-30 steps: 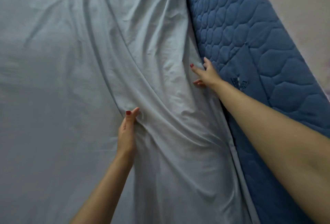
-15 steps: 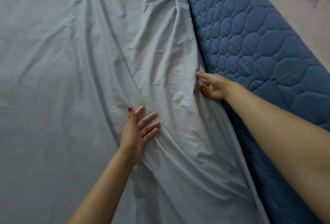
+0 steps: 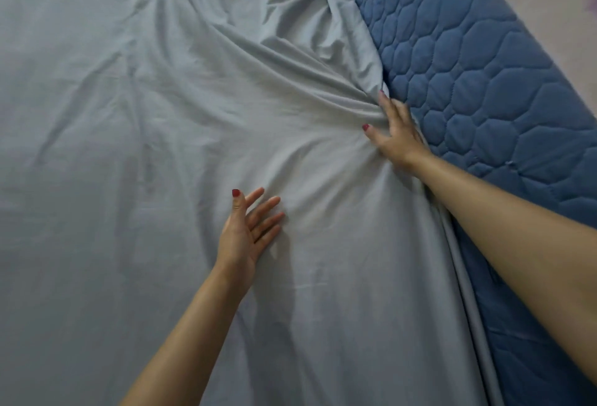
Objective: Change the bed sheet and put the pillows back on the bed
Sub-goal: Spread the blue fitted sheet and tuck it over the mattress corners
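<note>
The right hand (image 3: 395, 135) lies at the sheet's right edge, thumb spread toward the middle of the bed and fingers reaching along the seam where cloth meets mattress; the fingers look fairly straight and pressed onto the cloth, though their tips are partly sunk in the folds, so whether they pinch it cannot be told. The left hand (image 3: 247, 232) rests flat on the sheet with its grip spread wide, fingers fanned up and to the right, well apart from the right hand.

The sheet (image 3: 135, 153), pale grey-blue, covers most of the bed. Its free edge runs on a long diagonal from the top centre down to the bottom right. Creases gather toward the right hand and sweep up to the top.

Right of that edge the mattress (image 3: 478, 88) lies bare, dark blue and quilted in hexagons, its long side parallel to the sheet's edge. Beyond it, at the top right, is a pale wall (image 3: 555, 1).

Half a second ago the right hand sat curled at the edge with one finger pointing; now it is opened out on the cloth. The left hand stays spread, much as before
</note>
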